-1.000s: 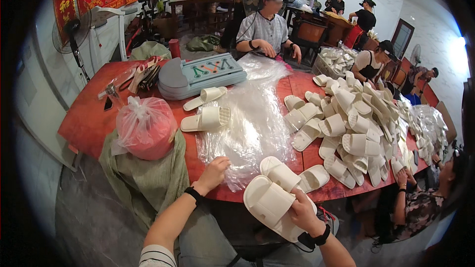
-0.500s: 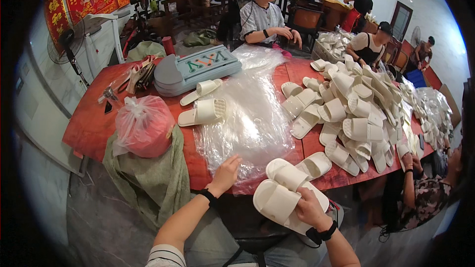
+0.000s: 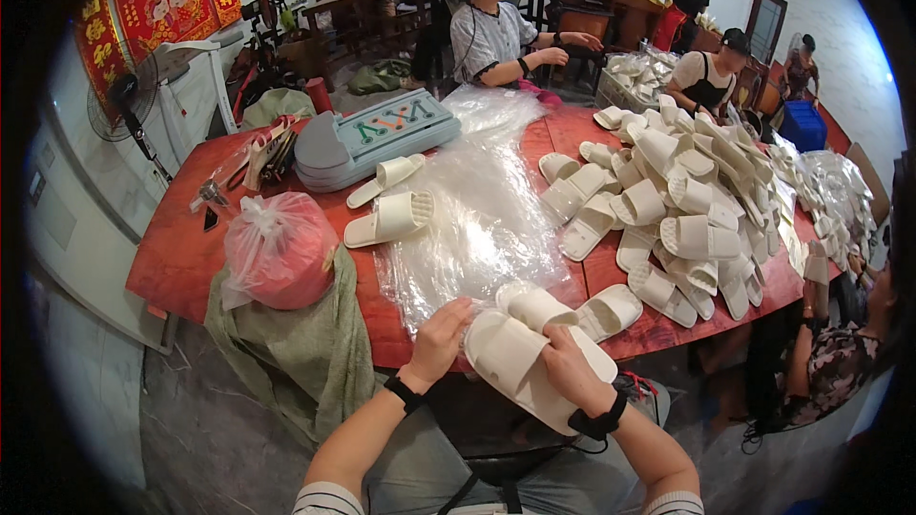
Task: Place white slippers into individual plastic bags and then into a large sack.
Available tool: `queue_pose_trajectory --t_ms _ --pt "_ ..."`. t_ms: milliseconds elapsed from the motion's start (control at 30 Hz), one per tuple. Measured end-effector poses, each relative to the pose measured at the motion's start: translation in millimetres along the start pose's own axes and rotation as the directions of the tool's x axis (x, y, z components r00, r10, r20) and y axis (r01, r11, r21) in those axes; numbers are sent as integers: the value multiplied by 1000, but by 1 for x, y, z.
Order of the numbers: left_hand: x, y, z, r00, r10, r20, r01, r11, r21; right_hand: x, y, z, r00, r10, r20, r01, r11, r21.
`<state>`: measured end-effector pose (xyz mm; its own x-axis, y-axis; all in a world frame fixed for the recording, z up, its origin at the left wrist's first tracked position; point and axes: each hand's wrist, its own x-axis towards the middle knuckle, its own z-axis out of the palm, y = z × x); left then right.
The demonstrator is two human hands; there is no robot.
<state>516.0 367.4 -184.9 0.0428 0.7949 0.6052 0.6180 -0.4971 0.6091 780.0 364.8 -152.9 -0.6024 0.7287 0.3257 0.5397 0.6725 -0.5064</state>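
Observation:
A pair of cream slippers [image 3: 509, 355] is stacked together in my right hand [image 3: 574, 372], whose fingers are wrapped over the inner edges at the straps. Their toes point up and left, over the near edge of the table. My left hand [image 3: 437, 347] is closed at the near edge of a stack of clear plastic bags [image 3: 468, 238], fingers pinched on a bag beside the slippers' toes. Close to the right hand, one more cream slipper [image 3: 611, 311] lies on the table. Two others, a slipper [image 3: 393, 219] and a slipper [image 3: 385, 180], rest left of the bags.
A large heap of cream slippers [image 3: 701, 238] covers the right side of the red table [image 3: 181, 267]. On the left stand a grey plastic case [image 3: 372, 138] and a knotted bag with red contents [image 3: 279, 253] above green cloth [image 3: 286, 353]. Across the table a person [image 3: 491, 38] sits; others work around.
My right hand has brought the pair of slippers up and left, toward the bags. My left hand has moved slightly right and now meets the bag edge at the slippers' toes.

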Motion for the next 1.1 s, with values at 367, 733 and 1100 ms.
queue_pose_trajectory --t_ms 367,733,1100 --pt "6 2 8 933 -227 -278 298 921 249 2 15 15 994 103 -25 -105 992 -68" --pt "-14 -25 19 660 -737 146 704 539 -462 21 6 24 996 20 -87 -20 1000 -1" --pt "0 27 -14 605 -672 427 676 717 171 27 15 27 953 105 -285 -86 993 78"
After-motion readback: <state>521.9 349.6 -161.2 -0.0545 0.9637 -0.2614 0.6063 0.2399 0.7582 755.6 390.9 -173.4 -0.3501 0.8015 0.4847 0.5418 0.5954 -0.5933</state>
